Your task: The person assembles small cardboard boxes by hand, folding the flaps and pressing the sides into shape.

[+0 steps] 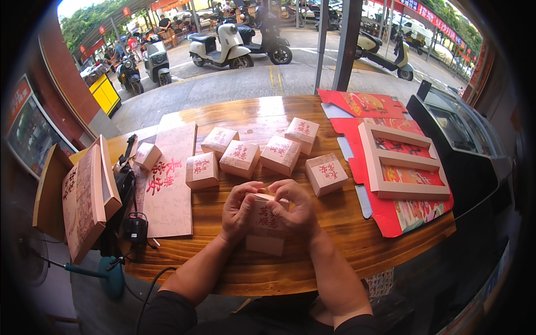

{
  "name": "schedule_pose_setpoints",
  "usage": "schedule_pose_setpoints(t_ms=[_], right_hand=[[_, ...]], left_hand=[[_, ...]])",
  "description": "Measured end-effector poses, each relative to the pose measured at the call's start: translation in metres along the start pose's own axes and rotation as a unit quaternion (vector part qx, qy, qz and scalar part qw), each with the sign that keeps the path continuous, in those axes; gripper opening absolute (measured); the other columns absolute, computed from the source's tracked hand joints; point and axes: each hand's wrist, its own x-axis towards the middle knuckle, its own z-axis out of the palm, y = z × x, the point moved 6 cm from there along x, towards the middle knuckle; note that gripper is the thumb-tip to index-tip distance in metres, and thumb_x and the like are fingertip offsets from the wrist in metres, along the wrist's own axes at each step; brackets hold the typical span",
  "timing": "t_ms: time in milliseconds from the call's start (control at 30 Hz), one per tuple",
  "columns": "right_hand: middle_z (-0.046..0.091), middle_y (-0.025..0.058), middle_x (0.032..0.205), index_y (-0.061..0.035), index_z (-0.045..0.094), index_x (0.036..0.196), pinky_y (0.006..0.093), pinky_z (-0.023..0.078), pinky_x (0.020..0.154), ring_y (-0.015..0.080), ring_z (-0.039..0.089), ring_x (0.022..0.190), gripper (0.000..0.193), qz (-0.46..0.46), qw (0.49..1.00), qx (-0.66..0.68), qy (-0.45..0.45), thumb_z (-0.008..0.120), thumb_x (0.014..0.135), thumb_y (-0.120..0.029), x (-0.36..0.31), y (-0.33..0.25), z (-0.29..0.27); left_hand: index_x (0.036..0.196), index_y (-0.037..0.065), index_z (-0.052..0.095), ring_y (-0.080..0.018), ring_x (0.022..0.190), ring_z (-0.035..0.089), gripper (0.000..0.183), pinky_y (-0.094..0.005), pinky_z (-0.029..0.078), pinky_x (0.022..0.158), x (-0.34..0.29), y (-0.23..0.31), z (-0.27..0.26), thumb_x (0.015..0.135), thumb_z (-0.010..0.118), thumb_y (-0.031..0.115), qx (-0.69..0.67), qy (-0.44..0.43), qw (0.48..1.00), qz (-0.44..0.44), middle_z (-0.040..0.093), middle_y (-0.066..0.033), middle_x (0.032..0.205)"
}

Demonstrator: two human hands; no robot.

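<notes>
My left grip (237,212) and right grip (295,209) close on a small pink carton (264,223) above the near side of a wooden desk (374,251), fingers bent narrow around its upper end in the head view. My knuckles hide both its upper corners, and what the fingertips press there is hard to make out; a plain panel hangs at its lower end. Beyond, six small boxes (240,157) stand grouped on the wood, while a pale box (147,156) sits at left on a large printed panel (167,190). At right, a pink divided tray (410,192) covers part of the red flattened packaging (385,218). My dark sleeves (167,314) are cut off by the lower edge, and parked scooters (223,47) line the street outside.
</notes>
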Motion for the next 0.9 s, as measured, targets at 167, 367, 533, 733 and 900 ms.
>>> schedule_pose_setpoints(t_ms=[167, 367, 533, 733, 900], right_hand=[[0.064, 0.0120, 0.103, -0.0041, 0.060, 0.089, 0.0323, 0.051, 0.086, 0.0221, 0.063, 0.096, 0.017, 0.000, 1.000, 0.001, -0.002, 0.075, 0.083, -0.005, 0.000, -0.001, 0.002], [0.064, 0.0104, 0.101, -0.0032, 0.059, 0.092, 0.0309, 0.049, 0.087, 0.0189, 0.061, 0.097, 0.015, 0.045, 0.999, -0.009, 0.001, 0.071, 0.091, -0.012, -0.004, 0.011, 0.004], [0.065, 0.0097, 0.098, -0.0025, 0.059, 0.090, 0.0301, 0.049, 0.084, 0.0168, 0.061, 0.093, 0.015, 0.050, 0.998, -0.019, 0.014, 0.069, 0.093, -0.013, -0.005, 0.014, 0.001], [0.065, 0.0022, 0.084, -0.0030, 0.061, 0.093, 0.0222, 0.050, 0.071, 0.0082, 0.061, 0.077, 0.014, 0.242, 0.962, 0.117, 0.037, 0.065, 0.098, -0.015, -0.015, 0.041, 0.000], [0.065, -0.0012, 0.083, -0.0042, 0.064, 0.096, 0.0199, 0.050, 0.063, 0.0040, 0.059, 0.071, 0.015, 0.300, 0.914, 0.260, 0.078, 0.062, 0.101, -0.019, -0.014, 0.068, -0.015]], left_hand=[[0.111, 0.004, 0.060, -0.0195, 0.111, 0.061, 0.017, -0.0343, 0.049, 0.098, 0.002, 0.004, -0.002, 0.104, 0.053, 0.018, 0.012, 0.028, 1.000, -0.007, 0.063, -0.0150, 0.124], [0.108, 0.002, 0.063, -0.0191, 0.111, 0.061, 0.019, -0.0330, 0.048, 0.099, 0.002, 0.003, -0.006, 0.104, 0.052, 0.016, 0.039, 0.018, 0.999, -0.020, 0.065, -0.0144, 0.122], [0.105, 0.001, 0.064, -0.0188, 0.108, 0.062, 0.022, -0.0326, 0.049, 0.097, 0.001, -0.001, -0.004, 0.105, 0.052, 0.019, 0.032, 0.006, 0.999, -0.041, 0.066, -0.0148, 0.120], [0.119, 0.000, 0.061, -0.0166, 0.110, 0.061, 0.024, -0.0293, 0.047, 0.098, -0.002, -0.005, -0.003, 0.106, 0.049, 0.016, -0.032, -0.017, 0.997, -0.071, 0.065, -0.0131, 0.121], [0.141, -0.001, 0.049, -0.0175, 0.120, 0.057, 0.042, -0.0289, 0.046, 0.100, -0.006, -0.005, 0.000, 0.101, 0.040, -0.004, 0.042, -0.006, 0.998, -0.044, 0.061, -0.0130, 0.131]])
